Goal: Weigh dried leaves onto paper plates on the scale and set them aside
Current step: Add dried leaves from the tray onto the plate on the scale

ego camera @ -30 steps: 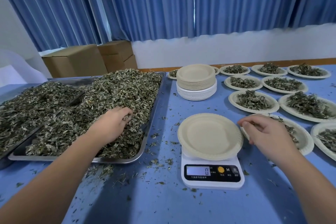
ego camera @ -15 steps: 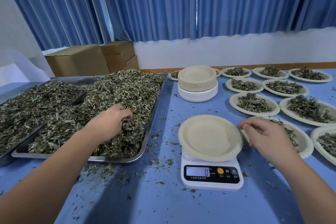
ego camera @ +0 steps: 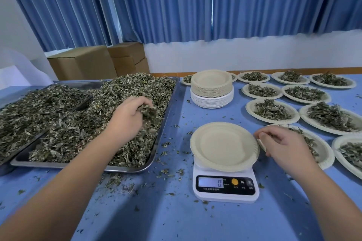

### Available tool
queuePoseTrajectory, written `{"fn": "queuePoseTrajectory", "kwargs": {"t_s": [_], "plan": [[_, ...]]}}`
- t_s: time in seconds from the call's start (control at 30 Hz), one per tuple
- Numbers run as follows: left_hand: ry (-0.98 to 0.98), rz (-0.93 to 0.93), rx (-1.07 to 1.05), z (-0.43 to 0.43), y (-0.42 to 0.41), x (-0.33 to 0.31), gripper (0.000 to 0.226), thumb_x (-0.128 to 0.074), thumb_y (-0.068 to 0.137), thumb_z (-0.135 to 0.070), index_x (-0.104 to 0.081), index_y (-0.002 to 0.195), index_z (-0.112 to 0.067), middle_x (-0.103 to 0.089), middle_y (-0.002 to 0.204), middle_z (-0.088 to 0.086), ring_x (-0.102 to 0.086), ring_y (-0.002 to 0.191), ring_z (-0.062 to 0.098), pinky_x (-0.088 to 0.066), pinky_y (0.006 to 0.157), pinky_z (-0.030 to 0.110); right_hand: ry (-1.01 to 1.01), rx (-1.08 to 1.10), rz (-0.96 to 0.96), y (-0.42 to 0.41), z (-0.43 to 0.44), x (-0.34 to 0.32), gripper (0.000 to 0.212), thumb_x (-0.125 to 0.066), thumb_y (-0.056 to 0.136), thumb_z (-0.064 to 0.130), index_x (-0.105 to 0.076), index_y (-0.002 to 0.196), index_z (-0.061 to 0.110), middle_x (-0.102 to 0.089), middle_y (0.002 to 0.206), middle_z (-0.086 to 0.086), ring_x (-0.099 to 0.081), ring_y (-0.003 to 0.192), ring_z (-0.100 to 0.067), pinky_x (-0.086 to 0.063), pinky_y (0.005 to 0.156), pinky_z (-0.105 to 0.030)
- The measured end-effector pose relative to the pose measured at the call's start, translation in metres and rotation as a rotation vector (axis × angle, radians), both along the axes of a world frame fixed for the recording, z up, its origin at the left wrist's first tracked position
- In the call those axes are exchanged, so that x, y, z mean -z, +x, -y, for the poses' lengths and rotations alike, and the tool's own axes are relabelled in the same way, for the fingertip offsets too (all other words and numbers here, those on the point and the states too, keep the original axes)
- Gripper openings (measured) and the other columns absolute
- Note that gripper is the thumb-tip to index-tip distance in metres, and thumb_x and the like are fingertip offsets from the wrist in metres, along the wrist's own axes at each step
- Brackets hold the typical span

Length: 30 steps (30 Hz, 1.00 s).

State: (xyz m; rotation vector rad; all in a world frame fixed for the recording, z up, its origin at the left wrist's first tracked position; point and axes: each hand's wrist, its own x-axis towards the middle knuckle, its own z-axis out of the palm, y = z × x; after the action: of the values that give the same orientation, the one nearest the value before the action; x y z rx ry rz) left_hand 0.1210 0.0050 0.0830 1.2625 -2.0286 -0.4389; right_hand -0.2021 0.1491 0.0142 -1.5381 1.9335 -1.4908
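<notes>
A heap of dried leaves (ego camera: pixel 78 123) fills a steel tray (ego camera: pixel 127 170) on the left of the blue table. My left hand (ego camera: pixel 127 119) grips a clump of leaves (ego camera: pixel 149 112), lifted just above the heap near the tray's right side. An empty paper plate (ego camera: pixel 223 145) sits on the white scale (ego camera: pixel 225 188), whose display reads 0. My right hand (ego camera: pixel 284 146) hovers at the plate's right rim with fingers loosely curled, holding nothing I can see.
A stack of empty plates (ego camera: pixel 211 88) stands behind the scale. Several filled plates (ego camera: pixel 272 110) cover the right of the table; one (ego camera: pixel 321 152) lies partly under my right hand. A second leaf tray (ego camera: pixel 39 103) overlaps at far left. Cardboard boxes (ego camera: pixel 84 62) stand behind.
My left hand closed on a clump of leaves and rose out of the heap, moving a little right. My right hand stayed by the plate's rim.
</notes>
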Motion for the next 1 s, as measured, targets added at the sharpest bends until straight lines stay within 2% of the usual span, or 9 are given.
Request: {"fn": "queuePoseTrajectory", "kwargs": {"t_s": [0.13, 0.27, 0.33, 0.37, 0.43, 0.53, 0.7, 0.8, 1.0], "plan": [[0.044, -0.155, 0.126, -0.021, -0.048, 0.002, 0.051, -0.038, 0.091, 0.011, -0.06, 0.088, -0.035, -0.054, 0.11, -0.011, -0.056, 0.076, 0.007, -0.044, 0.05, 0.009, -0.003, -0.003, -0.001, -0.001, 0.0, 0.001, 0.03, -0.057, 0.09, 0.006, -0.07, 0.073, 0.026, -0.065, 0.066, 0.021, -0.056, 0.051, 0.0, -0.039, 0.049, -0.008], [0.058, -0.185, 0.282, -0.04, -0.101, 0.01, 0.058, -0.037, 0.086, 0.014, -0.057, 0.082, -0.04, -0.056, 0.109, -0.006, -0.052, 0.095, 0.008, -0.046, 0.079, 0.019, 0.0, 0.007, -0.003, -0.002, 0.0, 0.002, 0.031, -0.057, 0.09, 0.006, -0.07, 0.072, 0.028, -0.066, 0.069, 0.021, -0.055, 0.051, 0.0, -0.039, 0.049, -0.008], [0.084, -0.163, 0.339, -0.044, -0.12, 0.017, 0.056, -0.035, 0.087, 0.014, -0.057, 0.083, -0.037, -0.055, 0.113, 0.0, -0.05, 0.099, 0.008, -0.041, 0.08, 0.007, 0.001, 0.013, -0.004, -0.003, 0.0, 0.002, 0.031, -0.057, 0.09, 0.007, -0.07, 0.072, 0.028, -0.067, 0.072, 0.021, -0.055, 0.052, 0.0, -0.04, 0.051, -0.009], [0.103, -0.144, 0.371, -0.044, -0.127, 0.021, 0.052, -0.035, 0.089, 0.012, -0.059, 0.088, -0.034, -0.054, 0.115, 0.002, -0.049, 0.097, 0.006, -0.037, 0.073, 0.001, 0.003, 0.016, -0.007, -0.004, 0.0, 0.002, 0.03, -0.057, 0.09, 0.007, -0.07, 0.072, 0.028, -0.067, 0.072, 0.021, -0.055, 0.052, -0.001, -0.04, 0.051, -0.01], [0.151, -0.067, 0.43, -0.043, -0.136, 0.031, 0.036, -0.039, 0.1, -0.004, -0.062, 0.107, -0.03, -0.052, 0.119, 0.001, -0.05, 0.098, 0.005, -0.035, 0.071, 0.002, 0.007, 0.021, -0.009, -0.004, 0.0, 0.001, 0.029, -0.058, 0.091, 0.008, -0.07, 0.073, 0.028, -0.066, 0.07, 0.022, -0.055, 0.052, -0.002, -0.041, 0.05, -0.012], [0.196, 0.166, 0.51, -0.037, -0.137, 0.042, 0.038, -0.038, 0.104, -0.033, -0.042, 0.141, -0.036, -0.048, 0.138, -0.005, -0.043, 0.126, 0.01, -0.031, 0.092, 0.017, 0.025, 0.025, -0.011, -0.005, 0.0, 0.001, 0.027, -0.058, 0.092, 0.01, -0.069, 0.075, 0.028, -0.063, 0.064, 0.026, -0.055, 0.054, -0.001, -0.04, 0.053, -0.019], [0.144, 0.26, 0.556, -0.035, -0.116, 0.029, 0.046, -0.031, 0.101, -0.05, -0.021, 0.146, -0.053, -0.042, 0.148, -0.013, -0.036, 0.135, 0.006, -0.029, 0.102, 0.022, 0.041, 0.024, -0.01, -0.005, 0.001, 0.0, 0.024, -0.058, 0.092, 0.014, -0.069, 0.077, 0.029, -0.061, 0.062, 0.03, -0.056, 0.058, 0.003, -0.037, 0.055, -0.016], [0.039, 0.233, 0.546, -0.035, -0.101, 0.013, 0.052, -0.028, 0.097, -0.054, -0.03, 0.148, -0.042, -0.037, 0.151, -0.016, -0.03, 0.138, 0.0, -0.022, 0.11, 0.019, 0.032, 0.017, -0.011, -0.004, 0.001, 0.0, 0.026, -0.059, 0.092, 0.012, -0.068, 0.076, 0.03, -0.061, 0.064, 0.03, -0.056, 0.059, 0.003, -0.038, 0.058, -0.02], [-0.002, 0.39, 0.253, -0.031, -0.058, 0.017, 0.034, -0.042, 0.103, -0.019, -0.057, 0.134, -0.018, -0.054, 0.134, -0.002, -0.048, 0.123, 0.01, -0.032, 0.103, 0.019, 0.023, 0.027, -0.04, -0.005, 0.001, 0.001, 0.027, -0.058, 0.091, 0.011, -0.069, 0.074, 0.03, -0.063, 0.068, 0.03, -0.057, 0.06, 0.005, -0.038, 0.057, -0.016]]}}
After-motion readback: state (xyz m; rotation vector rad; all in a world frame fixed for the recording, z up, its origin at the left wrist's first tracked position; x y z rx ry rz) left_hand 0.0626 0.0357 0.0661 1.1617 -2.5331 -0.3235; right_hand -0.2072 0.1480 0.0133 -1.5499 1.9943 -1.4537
